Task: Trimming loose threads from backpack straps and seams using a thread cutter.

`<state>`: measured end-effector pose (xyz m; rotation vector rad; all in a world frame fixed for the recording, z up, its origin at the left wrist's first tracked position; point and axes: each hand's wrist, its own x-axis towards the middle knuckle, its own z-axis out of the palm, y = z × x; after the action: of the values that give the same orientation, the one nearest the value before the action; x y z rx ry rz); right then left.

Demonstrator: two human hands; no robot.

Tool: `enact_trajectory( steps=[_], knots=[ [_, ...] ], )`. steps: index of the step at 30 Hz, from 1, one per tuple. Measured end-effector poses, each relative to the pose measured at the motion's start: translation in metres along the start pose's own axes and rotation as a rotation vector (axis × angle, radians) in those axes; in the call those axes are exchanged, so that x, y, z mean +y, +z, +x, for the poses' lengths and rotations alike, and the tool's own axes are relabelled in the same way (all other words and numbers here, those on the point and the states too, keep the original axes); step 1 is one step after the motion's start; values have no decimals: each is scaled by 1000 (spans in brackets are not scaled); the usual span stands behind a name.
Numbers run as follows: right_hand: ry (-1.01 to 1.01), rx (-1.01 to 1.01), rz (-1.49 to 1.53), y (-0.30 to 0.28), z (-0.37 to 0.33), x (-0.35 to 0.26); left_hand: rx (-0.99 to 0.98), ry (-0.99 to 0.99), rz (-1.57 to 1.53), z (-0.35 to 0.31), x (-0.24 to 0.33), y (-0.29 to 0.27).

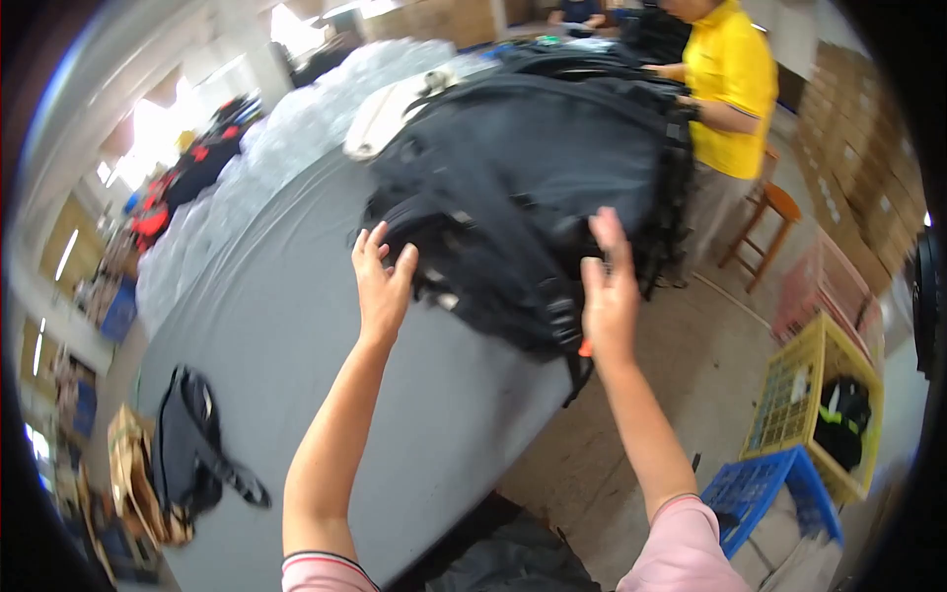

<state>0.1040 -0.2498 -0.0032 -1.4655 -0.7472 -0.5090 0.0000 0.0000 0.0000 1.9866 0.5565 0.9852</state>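
Note:
A large black backpack (552, 158) with straps and buckles lies at the far end of the grey-covered table, more black bags behind it. My left hand (383, 281) is raised at the pack's near left side, fingers spread, holding nothing. On the other side, my right hand (611, 296) is up with its fingers stretched out beside the pack's near right edge; whether it touches the fabric I cannot tell. The pack and hands are slightly blurred. A white bag (383, 116) sticks out behind the backpack on the left.
A smaller black bag (187, 444) lies at the table's left edge by a brown carton (133, 464). Clear plastic-wrapped goods (306, 118) line the far left. A person in a yellow shirt (732, 74) stands far right, near a wooden stool (779, 202), a yellow crate (789, 395) and a blue crate (755, 493).

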Motion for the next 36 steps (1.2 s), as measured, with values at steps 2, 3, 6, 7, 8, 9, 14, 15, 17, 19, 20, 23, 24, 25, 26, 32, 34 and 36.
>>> enact_trajectory(
  steps=[2,3,6,7,8,9,14,15,17,19,20,23,24,25,26,32,34,36],
  knots=[
    [59,38,103,-3,-8,-5,67,141,477,-31,-29,-54],
    [38,57,43,4,-9,-2,98,58,562,-34,-53,-87],
    [-75,91,-241,-6,-17,-18,273,-206,817,-66,-99,-177],
    [-60,159,-137,-17,-25,-28,315,-262,841,-73,-110,-205],
    [-164,180,-142,-18,-32,-27,377,-230,997,-81,-119,-233],
    [-262,211,-161,-16,-41,-26,412,-198,1148,-89,-128,-260],
    [-349,-252,-271,14,-89,-33,360,-648,1362,-179,-153,-382],
    [-287,-313,-229,25,-95,-34,347,-727,1342,-189,-158,-399],
    [-54,-492,-40,34,-119,-29,301,-870,1331,-207,-175,-428],
    [-139,-631,-185,39,-139,-32,236,-924,1364,-215,-186,-447],
    [-49,-694,-138,40,-151,-31,189,-904,1444,-216,-189,-458],
    [125,-815,-123,41,-177,-33,191,-673,1699,-234,-207,-482],
    [222,-870,-147,44,-182,-39,94,-722,1685,-229,-209,-486],
    [215,-869,-149,49,-185,-45,-2,-770,1671,-222,-209,-490],
    [254,-909,-139,54,-189,-53,6,-771,1667,-220,-210,-493],
    [272,-1015,93,82,-203,-86,-359,-439,1415,-197,-141,-438],
    [322,-1022,174,90,-199,-94,-514,-350,1230,-206,-91,-376],
    [377,-1031,242,96,-187,-101,-670,-309,966,-231,-37,-303]
  ],
)
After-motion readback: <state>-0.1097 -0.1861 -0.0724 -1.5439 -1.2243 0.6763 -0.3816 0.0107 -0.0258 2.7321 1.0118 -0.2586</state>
